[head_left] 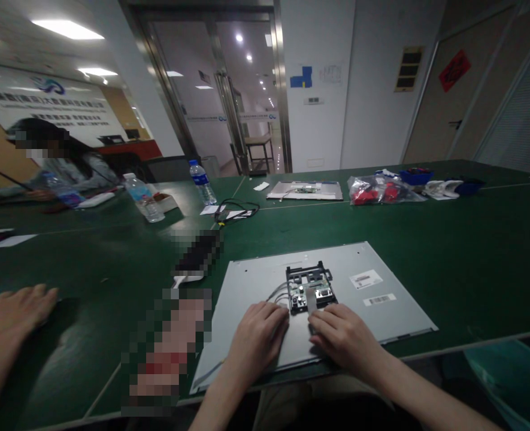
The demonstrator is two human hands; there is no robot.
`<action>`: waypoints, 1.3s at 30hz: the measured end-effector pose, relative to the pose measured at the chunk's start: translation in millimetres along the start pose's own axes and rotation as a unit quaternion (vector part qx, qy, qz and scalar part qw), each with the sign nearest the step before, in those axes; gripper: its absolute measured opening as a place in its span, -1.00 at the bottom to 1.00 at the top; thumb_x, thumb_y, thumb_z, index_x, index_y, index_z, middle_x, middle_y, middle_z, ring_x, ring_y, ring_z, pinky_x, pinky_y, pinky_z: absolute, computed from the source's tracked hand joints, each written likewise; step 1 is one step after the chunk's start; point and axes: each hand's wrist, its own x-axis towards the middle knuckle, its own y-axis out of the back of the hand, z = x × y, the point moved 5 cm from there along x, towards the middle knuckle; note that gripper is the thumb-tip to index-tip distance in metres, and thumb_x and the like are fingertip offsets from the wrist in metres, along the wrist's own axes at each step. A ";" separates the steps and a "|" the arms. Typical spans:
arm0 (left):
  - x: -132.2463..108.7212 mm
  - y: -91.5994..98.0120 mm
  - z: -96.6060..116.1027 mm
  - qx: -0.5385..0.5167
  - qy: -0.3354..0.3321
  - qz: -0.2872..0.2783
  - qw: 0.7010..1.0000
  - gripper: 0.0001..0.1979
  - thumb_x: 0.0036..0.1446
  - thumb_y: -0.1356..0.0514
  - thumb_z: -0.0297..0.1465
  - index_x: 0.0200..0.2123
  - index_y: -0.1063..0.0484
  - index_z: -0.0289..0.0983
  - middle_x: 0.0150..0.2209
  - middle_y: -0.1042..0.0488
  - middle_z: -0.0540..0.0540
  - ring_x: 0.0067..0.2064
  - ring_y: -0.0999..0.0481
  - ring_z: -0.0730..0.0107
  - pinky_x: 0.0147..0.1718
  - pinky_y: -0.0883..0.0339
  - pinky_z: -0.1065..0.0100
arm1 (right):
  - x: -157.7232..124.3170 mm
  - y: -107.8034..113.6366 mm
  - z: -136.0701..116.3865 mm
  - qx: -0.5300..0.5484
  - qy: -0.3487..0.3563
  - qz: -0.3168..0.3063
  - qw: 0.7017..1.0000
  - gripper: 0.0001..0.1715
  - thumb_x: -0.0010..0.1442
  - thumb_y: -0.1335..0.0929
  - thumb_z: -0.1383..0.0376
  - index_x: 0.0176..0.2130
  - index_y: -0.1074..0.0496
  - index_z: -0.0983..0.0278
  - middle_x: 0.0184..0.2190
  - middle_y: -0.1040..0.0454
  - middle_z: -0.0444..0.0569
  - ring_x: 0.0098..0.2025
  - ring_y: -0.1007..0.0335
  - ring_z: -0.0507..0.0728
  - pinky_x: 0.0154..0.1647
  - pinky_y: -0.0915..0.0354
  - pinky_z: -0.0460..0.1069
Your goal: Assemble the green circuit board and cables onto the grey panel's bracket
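A silvery flat display panel lies back side up on the table in front of me. At its middle sits a circuit board in a black plastic bracket. From the board a flat grey ribbon cable runs toward me, and thin wires leave its left side. My right hand is closed with its fingertips on the ribbon cable's near end. Beside the bracket's near left corner, my left hand rests on the panel with curled fingers; anything in them is hidden.
Left of the panel lie a blurred-out phone and a pinkish pixelated item. Another person's hand rests at far left. Beyond stand water bottles, a cable coil, a second panel and a plastic bag.
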 end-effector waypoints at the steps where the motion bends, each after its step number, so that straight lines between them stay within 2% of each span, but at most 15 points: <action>1: 0.1 0.2 0.1 -0.001 -0.001 0.000 1.000 -0.83 0.27 -0.06 -0.47 -0.13 -0.40 -0.21 -0.20 -0.48 -0.11 -0.16 -0.42 0.21 -0.15 -0.30 0.16 | -0.1 0.4 -0.2 0.001 0.000 0.001 1.000 -0.76 0.29 -0.33 0.29 -0.04 -0.39 0.29 -0.17 -0.51 0.04 -0.14 -0.35 0.19 -0.14 -0.29 0.08; 8: 0.5 5.6 4.3 -0.002 -0.022 0.022 1.000 -0.82 0.25 -0.07 -0.50 -0.13 -0.41 -0.22 -0.21 -0.48 -0.11 -0.17 -0.42 0.22 -0.16 -0.28 0.17 | -1.3 3.1 -1.9 -0.006 0.005 0.019 1.000 -0.78 0.31 -0.28 0.33 -0.05 -0.39 0.29 -0.13 -0.48 0.07 -0.11 -0.33 0.19 -0.11 -0.28 0.09; 17: 0.2 16.7 14.1 -0.006 -0.081 0.066 0.995 -0.80 0.23 -0.08 -0.52 -0.11 -0.41 -0.23 -0.22 -0.49 -0.10 -0.18 -0.42 0.26 -0.13 -0.27 0.16 | -1.1 -0.7 -0.2 -0.003 -0.011 0.004 1.000 -0.94 0.25 -0.35 0.32 -0.23 -0.40 0.26 -0.21 -0.48 -0.01 -0.16 -0.31 0.18 -0.14 -0.24 0.08; 22: -1.4 24.5 29.2 -0.026 -0.093 0.073 0.993 -0.80 0.24 -0.08 -0.52 -0.11 -0.41 -0.21 -0.24 -0.50 -0.08 -0.20 -0.43 0.27 -0.12 -0.28 0.16 | -1.7 -2.3 0.2 -0.002 -0.011 -0.002 1.000 -0.90 0.29 -0.32 0.29 -0.19 -0.41 0.26 -0.21 -0.48 0.01 -0.14 -0.31 0.19 -0.12 -0.22 0.09; 26: -0.9 20.8 45.7 -0.049 -0.079 0.020 0.995 -0.78 0.24 -0.10 -0.48 -0.06 -0.40 -0.20 -0.17 -0.49 -0.10 -0.13 -0.42 0.23 -0.11 -0.31 0.15 | -3.3 -2.0 2.3 -0.001 -0.015 0.016 1.000 -0.83 0.35 -0.24 0.30 -0.15 -0.41 0.27 -0.22 -0.48 0.02 -0.16 -0.31 0.18 -0.14 -0.22 0.09; 30: -0.2 11.5 53.0 -0.083 -0.074 -0.039 0.993 -0.70 0.19 -0.18 -0.40 0.01 -0.36 -0.18 -0.02 -0.45 -0.11 -0.02 -0.40 0.17 0.01 -0.30 0.09 | -3.5 0.5 4.4 0.001 -0.024 0.031 0.999 -0.76 0.38 -0.20 0.32 -0.11 -0.41 0.29 -0.23 -0.48 0.03 -0.18 -0.32 0.18 -0.16 -0.22 0.08; 34: -0.6 4.2 51.6 -0.094 -0.072 -0.058 0.991 -0.61 0.16 -0.23 -0.37 0.07 -0.32 -0.18 0.07 -0.41 -0.12 0.07 -0.37 0.13 0.06 -0.28 0.05 | -1.6 2.8 3.7 0.004 -0.024 0.030 0.999 -0.74 0.38 -0.19 0.33 -0.09 -0.42 0.30 -0.24 -0.49 0.03 -0.19 -0.33 0.17 -0.16 -0.23 0.08; 39: -1.3 -1.1 50.9 -0.100 -0.062 -0.086 0.989 -0.69 0.18 -0.22 -0.39 0.01 -0.35 -0.16 0.04 -0.43 -0.09 0.04 -0.39 0.16 0.04 -0.31 0.07 | -0.8 0.9 3.0 0.015 -0.029 0.002 0.999 -0.74 0.38 -0.19 0.30 -0.14 -0.43 0.29 -0.25 -0.48 0.03 -0.19 -0.32 0.17 -0.17 -0.22 0.08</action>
